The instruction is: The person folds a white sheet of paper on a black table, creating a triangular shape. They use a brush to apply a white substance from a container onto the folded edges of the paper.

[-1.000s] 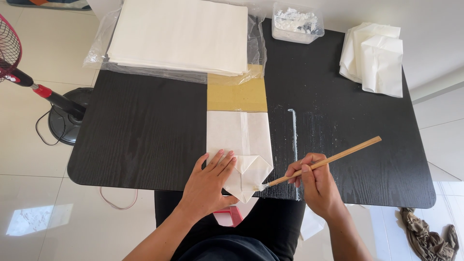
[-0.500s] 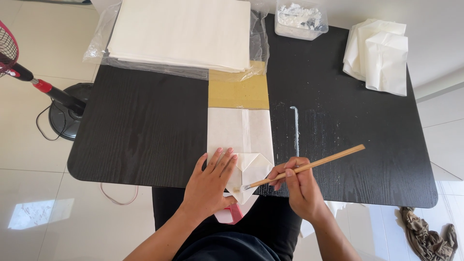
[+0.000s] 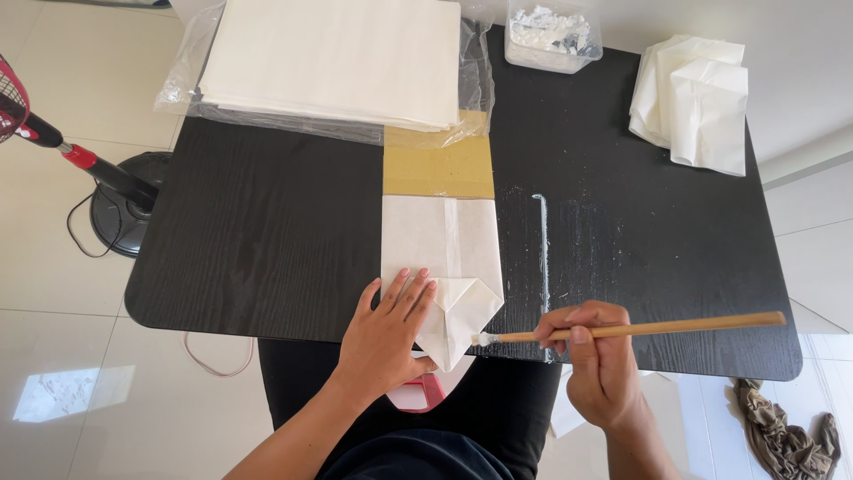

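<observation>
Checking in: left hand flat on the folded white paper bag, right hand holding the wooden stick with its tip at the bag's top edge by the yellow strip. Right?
Not quite. In the head view the wooden stick, held by the right hand, has its tip at the bag's folded bottom corner nearest the person, not by the yellow strip. The left hand does lie flat on the white paper bag.

Black table (image 3: 267,222): paper stack (image 3: 333,58), cardboard strip (image 3: 438,167), folded bag (image 3: 442,258), tub (image 3: 551,36).
</observation>
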